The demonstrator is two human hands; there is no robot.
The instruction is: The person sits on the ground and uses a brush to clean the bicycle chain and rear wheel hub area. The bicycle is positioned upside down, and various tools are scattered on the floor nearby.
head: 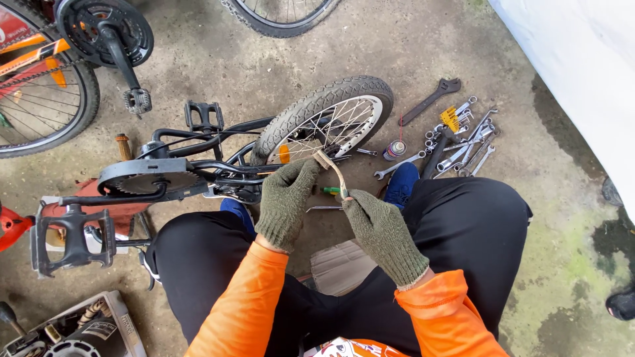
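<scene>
A: Head view, looking down on two gloved hands, both in olive knit gloves, with orange sleeves behind them. The left hand [286, 198] and the right hand [380, 228] share one small brush [329, 168].

B: Grip?

A: Right fingers are clamped round the brush's curved pale handle; left fingertips are pinched together on the bristle end. The brush sits just near of the small wheel [324, 119], about centre of the scene.

B: Count the wheels.

A: Three in sight: that small one with a knobbly tyre and thin steel spokes, a bigger one far left [46, 99], and a sliver at the far edge [281, 16]. Three black pedals too.

B: Tools?

A: One pile of shiny spanners [463, 139] to the right, one dark wrench [431, 99], one small spray can [395, 149].

B: And the ground?

A: Rough grey concrete floor [218, 59], stained, with green moss on the right.
</scene>
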